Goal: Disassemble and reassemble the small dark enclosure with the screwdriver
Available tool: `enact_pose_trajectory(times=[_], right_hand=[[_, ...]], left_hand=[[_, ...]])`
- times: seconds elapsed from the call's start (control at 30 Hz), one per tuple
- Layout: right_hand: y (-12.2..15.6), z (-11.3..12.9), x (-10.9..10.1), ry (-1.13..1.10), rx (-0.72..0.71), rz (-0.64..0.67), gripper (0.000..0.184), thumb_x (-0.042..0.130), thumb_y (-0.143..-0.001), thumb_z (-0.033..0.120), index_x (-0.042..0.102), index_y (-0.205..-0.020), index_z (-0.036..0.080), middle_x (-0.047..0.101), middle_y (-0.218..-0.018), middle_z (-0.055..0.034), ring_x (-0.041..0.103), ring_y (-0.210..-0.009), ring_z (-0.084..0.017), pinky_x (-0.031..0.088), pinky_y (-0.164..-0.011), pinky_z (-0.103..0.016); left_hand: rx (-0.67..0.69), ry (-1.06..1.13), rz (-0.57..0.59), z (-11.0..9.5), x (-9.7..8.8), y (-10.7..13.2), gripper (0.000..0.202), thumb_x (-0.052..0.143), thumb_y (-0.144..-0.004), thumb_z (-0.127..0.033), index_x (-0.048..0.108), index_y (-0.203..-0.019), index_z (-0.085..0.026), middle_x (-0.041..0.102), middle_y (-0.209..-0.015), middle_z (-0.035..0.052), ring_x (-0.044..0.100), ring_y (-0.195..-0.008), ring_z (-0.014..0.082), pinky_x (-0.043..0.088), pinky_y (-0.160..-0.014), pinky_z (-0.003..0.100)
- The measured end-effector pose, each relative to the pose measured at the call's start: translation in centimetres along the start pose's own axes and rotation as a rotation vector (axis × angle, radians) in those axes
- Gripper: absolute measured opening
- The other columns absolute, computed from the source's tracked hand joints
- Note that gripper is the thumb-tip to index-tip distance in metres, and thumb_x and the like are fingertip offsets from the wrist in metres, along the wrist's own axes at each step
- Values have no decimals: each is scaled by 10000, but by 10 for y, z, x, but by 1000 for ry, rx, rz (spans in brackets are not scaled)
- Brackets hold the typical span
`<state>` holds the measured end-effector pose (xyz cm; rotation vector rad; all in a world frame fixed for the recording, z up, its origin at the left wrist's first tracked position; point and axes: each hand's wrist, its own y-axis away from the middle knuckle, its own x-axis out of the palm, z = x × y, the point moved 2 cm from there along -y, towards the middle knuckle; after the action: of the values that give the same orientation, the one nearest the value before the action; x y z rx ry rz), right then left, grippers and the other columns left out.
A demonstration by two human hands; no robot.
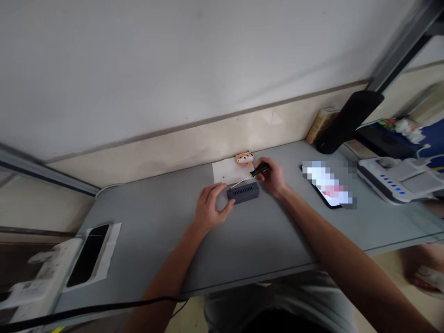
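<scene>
A dark grey box with a row of slots lies on the grey table in front of me. My left hand closes on its left end, thumb at the front side and fingers at the back. My right hand is wrapped round the black and yellow handle of a screwdriver. The screwdriver slants down to the left, and its tip meets the top of the box near the left end. Just behind lie a white paper sheet with a small dark speck on it and an orange animal-face item.
To the right lie a lit phone and a white power strip with plugs. A black cylinder leans by a book at the back right. A dark-screened phone rests on paper at the left. A black cable crosses the front left.
</scene>
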<state>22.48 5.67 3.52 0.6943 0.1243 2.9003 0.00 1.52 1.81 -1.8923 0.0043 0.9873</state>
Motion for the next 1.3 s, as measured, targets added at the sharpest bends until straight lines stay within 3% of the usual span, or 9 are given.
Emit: enact_pose_trajectory(times=[0.2,0.43,0.63,0.77,0.93,1.1,1.2,1.3], right_hand=[[0,-3,0,15,6,16,279,607,-766,391,550,-559,212,452,-535,11,321,-410,-78,263,-425,-259],[-1,-3,-2,4,-35,26,251,618,-735,369,578,-553,201,466,-542,14,332,-408,-67,263,-418,-245],[-5,-8,-5,190,-49,-53,404,610,-836,576,617,-654,215,458,-486,32,380,-436,-103,286,-433,-256],[-3,-11,1,360,-98,16,498,650,-775,713,659,-773,214,550,-552,36,450,-492,-114,343,-491,-265],[-1,-13,3,444,-88,84,542,637,-751,762,667,-787,222,588,-577,31,458,-508,-123,350,-516,-281],[-4,-12,0,257,-50,35,469,646,-766,684,683,-737,218,546,-521,18,436,-489,-129,338,-485,-279],[-5,-8,-3,36,-52,-20,328,678,-745,521,660,-649,208,488,-469,16,385,-450,-115,293,-437,-262],[-6,-3,-7,-114,-69,-73,251,667,-692,424,603,-575,211,465,-463,15,340,-414,-96,257,-398,-251]], left_hand=[[26,-48,12,2,3,-3,329,599,-979,-386,573,-1251,-202,741,-1054,110,722,-936,225,580,-843,383],[121,-5,64,2,-2,-8,125,585,-988,-305,647,-1057,-220,745,-1016,78,730,-940,202,565,-834,342],[122,57,113,-1,3,-8,96,607,-972,-283,622,-1040,-217,751,-1017,77,736,-930,204,567,-822,344],[136,111,70,-3,2,-9,106,617,-944,-235,576,-1037,-208,742,-961,71,730,-868,203,571,-794,344],[140,40,63,8,-13,-13,161,565,-858,-172,539,-1011,-215,695,-856,47,686,-768,208,556,-720,349],[107,7,82,10,-24,-18,295,533,-870,-192,528,-1165,-184,715,-987,99,693,-879,246,541,-795,395],[97,-46,90,-4,-17,-18,278,529,-918,-208,537,-1194,-174,727,-1056,123,698,-967,261,531,-845,402],[60,-77,88,-17,-6,-16,214,527,-937,-196,566,-1148,-187,742,-1020,106,706,-932,247,522,-844,391]])
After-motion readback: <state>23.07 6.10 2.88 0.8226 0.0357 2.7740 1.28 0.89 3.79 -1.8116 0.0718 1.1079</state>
